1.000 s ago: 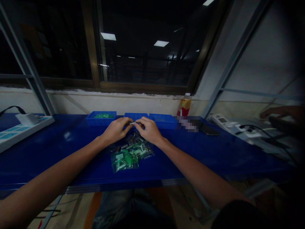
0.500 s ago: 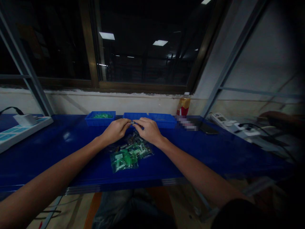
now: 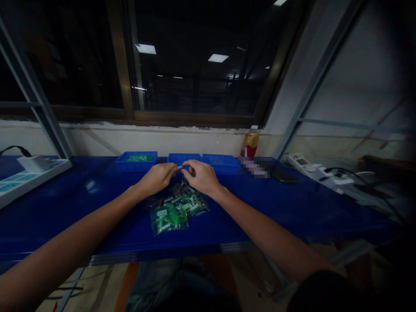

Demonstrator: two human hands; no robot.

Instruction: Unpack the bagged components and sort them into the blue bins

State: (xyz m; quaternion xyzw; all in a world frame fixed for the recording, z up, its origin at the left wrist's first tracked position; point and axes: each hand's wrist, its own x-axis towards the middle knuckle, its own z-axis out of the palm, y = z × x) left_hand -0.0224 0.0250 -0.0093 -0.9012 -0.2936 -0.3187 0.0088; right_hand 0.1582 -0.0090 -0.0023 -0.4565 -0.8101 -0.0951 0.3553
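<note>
My left hand [image 3: 156, 178] and my right hand [image 3: 201, 177] meet fingertip to fingertip above the blue table [image 3: 81, 203]. Both pinch one small silvery part [image 3: 180, 167] between them. Below the hands lies a pile of clear plastic bags [image 3: 175, 210] holding green and white pieces. Both hands are closed in a pinch; the part is too small and dim to name.
Three shallow blue trays [image 3: 137, 160] stand in a row at the back, the left one with green pieces. A red and gold can [image 3: 250, 145] stands by the wall. A power strip [image 3: 22, 175] lies far left, and cables and white devices [image 3: 312, 171] lie right.
The hands stay together on the small part with barely any shift. A co-worker's hand seen at the far right a second ago has gone out of view.
</note>
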